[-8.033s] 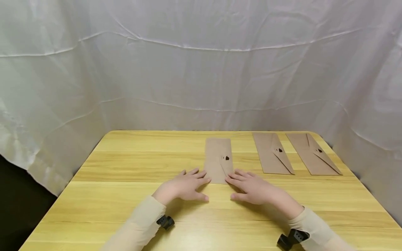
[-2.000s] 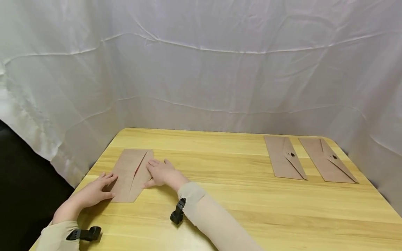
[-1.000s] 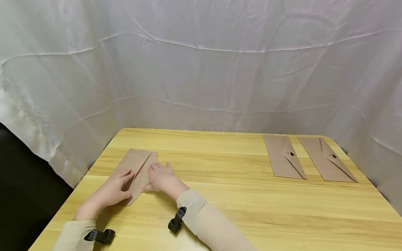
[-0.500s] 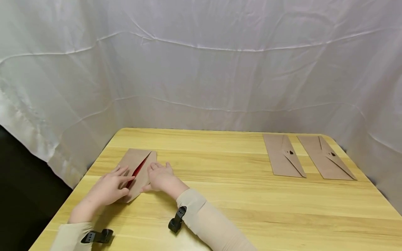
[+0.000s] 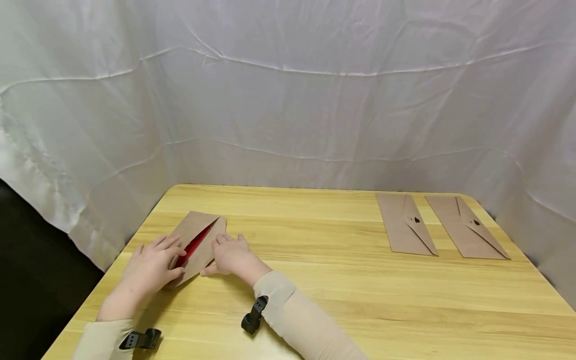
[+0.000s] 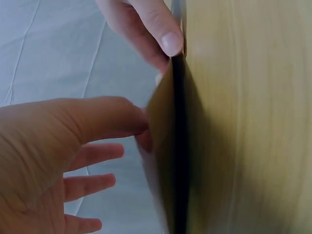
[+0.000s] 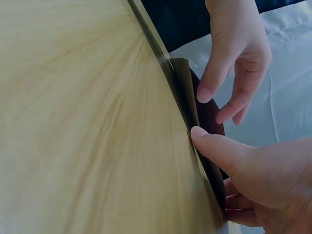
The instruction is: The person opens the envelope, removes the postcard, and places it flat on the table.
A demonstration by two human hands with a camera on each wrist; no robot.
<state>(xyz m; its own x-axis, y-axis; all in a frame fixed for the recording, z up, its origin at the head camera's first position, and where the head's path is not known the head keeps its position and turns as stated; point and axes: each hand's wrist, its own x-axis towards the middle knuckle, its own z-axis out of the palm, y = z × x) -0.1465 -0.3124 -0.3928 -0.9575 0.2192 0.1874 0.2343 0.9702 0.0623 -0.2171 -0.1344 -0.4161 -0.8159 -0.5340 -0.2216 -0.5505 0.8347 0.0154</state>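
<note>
At the table's left lies a brown paper envelope (image 5: 192, 225), its mouth gaping and a red inside (image 5: 192, 248) showing through the slit. My left hand (image 5: 150, 265) bends over its left panel. In the left wrist view that thumb (image 6: 124, 118) meets the lifted paper edge, index finger behind it, the other fingers spread free. My right hand (image 5: 231, 254) holds down the right side, the flap side, fingers on top and thumb (image 7: 214, 145) along the near edge. Much of the left panel is hidden by my left hand.
Two more brown envelopes, one (image 5: 400, 225) and another farther right (image 5: 461, 227), lie with flaps down and dark printed marks. The wooden table (image 5: 360, 300) backs onto a white curtain (image 5: 288, 100). A dark area (image 5: 36, 265) borders the table's left side.
The envelope has gone from the table's middle to the left. Its mouth has widened and shows more red. My left hand has shifted onto the panel; my right hand stays put lately.
</note>
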